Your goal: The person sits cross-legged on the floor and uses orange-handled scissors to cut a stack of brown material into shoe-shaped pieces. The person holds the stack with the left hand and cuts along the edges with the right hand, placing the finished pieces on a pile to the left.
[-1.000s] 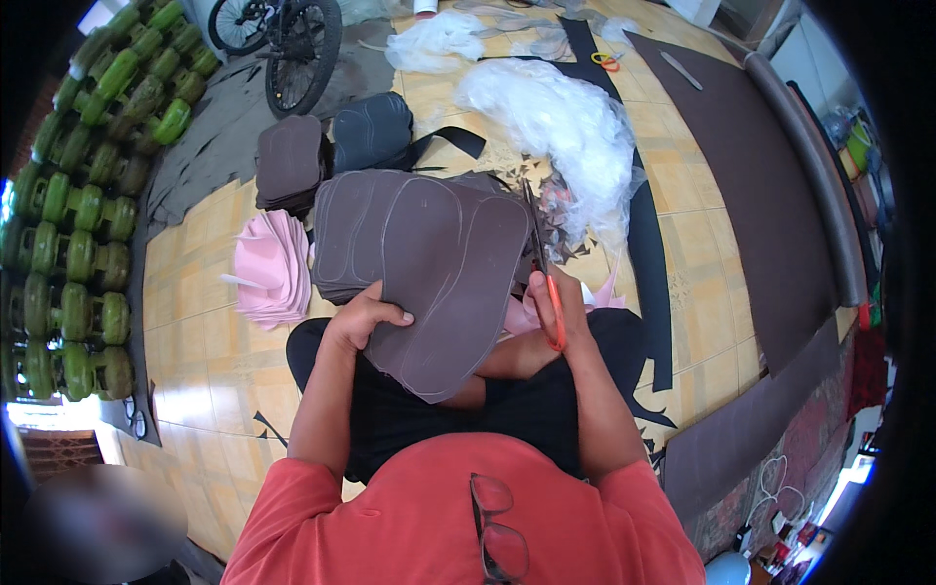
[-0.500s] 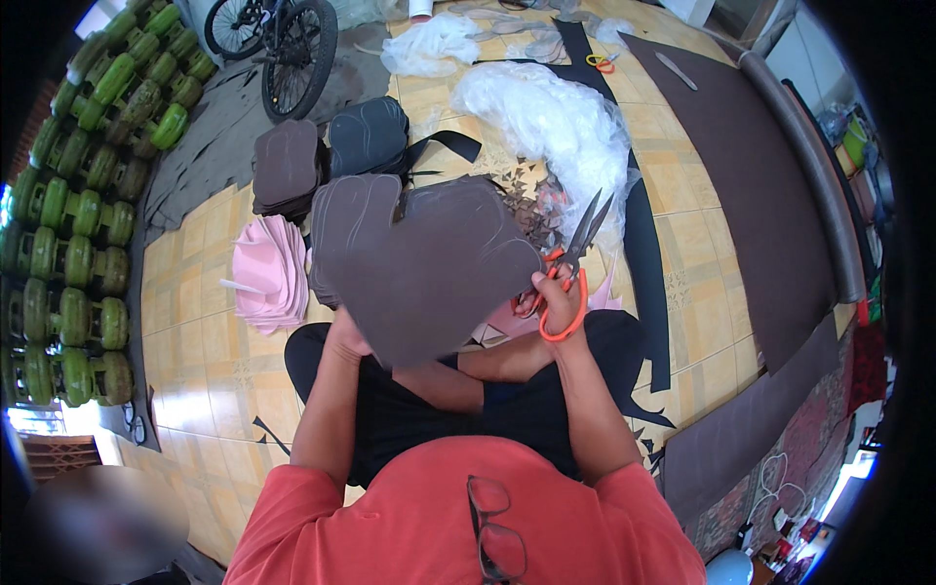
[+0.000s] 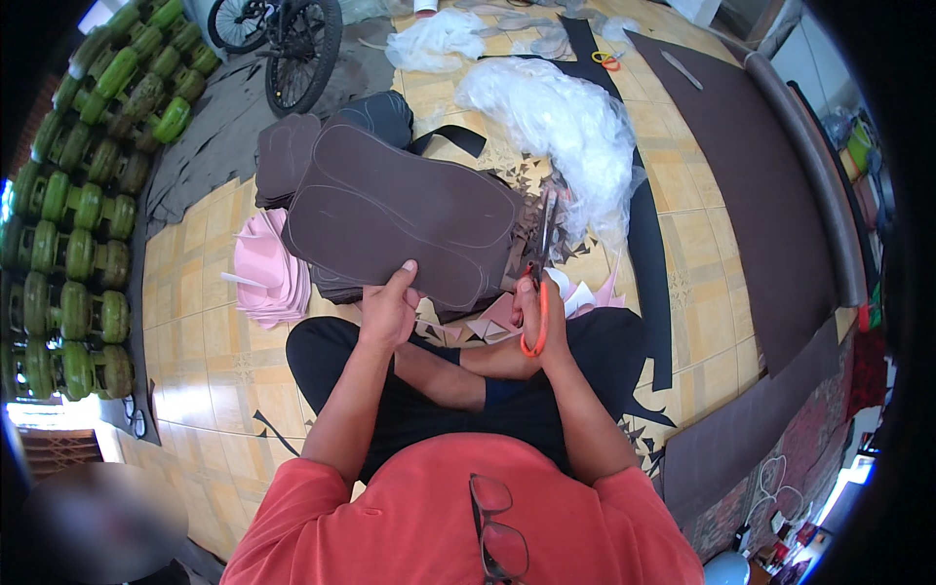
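A large dark brown sheet (image 3: 400,210) with pale curved outlines drawn on it is pinched at its near edge by my left hand (image 3: 392,307), thumb on top. It hangs above stacks of similar brown pieces and hides much of them. My right hand (image 3: 542,314) grips scissors (image 3: 535,331) with orange handles, their dark blades pointing away from me and looking nearly closed. The blades are beside the sheet's right edge, apart from it. Small brown offcuts (image 3: 531,219) lie beyond the scissors. A stack of pink pieces (image 3: 268,273) sits to the left.
Crumpled clear plastic (image 3: 556,122) lies ahead. On the right is a long brown roll of material (image 3: 746,185), partly unrolled, with a black strip (image 3: 645,263) beside it. Green gas cylinders (image 3: 73,224) are stacked at the left. A bicycle (image 3: 302,58) stands at the back left.
The brown sheet has turned and lies flatter to view, its outlines now showing. My left hand has shifted right along its near edge. The scissors have moved left and their blades have come together.
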The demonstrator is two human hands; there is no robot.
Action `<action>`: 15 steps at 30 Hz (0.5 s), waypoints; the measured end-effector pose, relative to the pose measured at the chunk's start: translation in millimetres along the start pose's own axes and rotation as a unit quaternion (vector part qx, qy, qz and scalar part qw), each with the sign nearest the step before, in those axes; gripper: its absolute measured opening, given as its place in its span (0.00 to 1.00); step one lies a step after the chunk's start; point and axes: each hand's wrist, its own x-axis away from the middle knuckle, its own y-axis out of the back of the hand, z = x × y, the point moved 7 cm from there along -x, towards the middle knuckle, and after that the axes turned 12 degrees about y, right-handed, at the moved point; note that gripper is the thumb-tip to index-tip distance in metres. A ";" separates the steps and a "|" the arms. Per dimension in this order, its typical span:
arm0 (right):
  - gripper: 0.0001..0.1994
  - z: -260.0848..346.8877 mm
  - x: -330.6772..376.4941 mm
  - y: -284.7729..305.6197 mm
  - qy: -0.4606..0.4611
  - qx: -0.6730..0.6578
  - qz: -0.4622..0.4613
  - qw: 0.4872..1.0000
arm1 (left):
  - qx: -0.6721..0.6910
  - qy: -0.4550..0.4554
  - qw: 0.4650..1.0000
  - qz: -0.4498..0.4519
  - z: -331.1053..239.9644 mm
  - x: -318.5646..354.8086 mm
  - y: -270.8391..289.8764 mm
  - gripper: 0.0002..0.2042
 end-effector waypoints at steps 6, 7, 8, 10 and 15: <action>0.25 26.5 -11.2 -1.2 0.093 0.143 0.014 0.985 | 0.015 -0.008 1.000 0.026 -1.4 4.1 -1.4 0.20; 0.25 29.5 -12.2 -1.3 0.097 0.148 0.019 0.984 | 0.011 -0.007 1.000 0.024 -0.4 3.9 0.3 0.21; 0.25 32.0 -13.1 -1.5 0.102 0.154 0.024 0.982 | 0.009 -0.002 1.000 0.022 0.9 4.4 1.2 0.21; 0.26 35.1 -14.5 -0.1 0.123 0.170 0.017 0.978 | 0.007 0.010 1.000 0.020 1.7 6.3 -1.9 0.21; 0.27 49.0 -15.5 0.3 0.164 0.115 0.013 0.980 | -0.012 0.016 1.000 -0.002 -0.4 1.7 7.7 0.20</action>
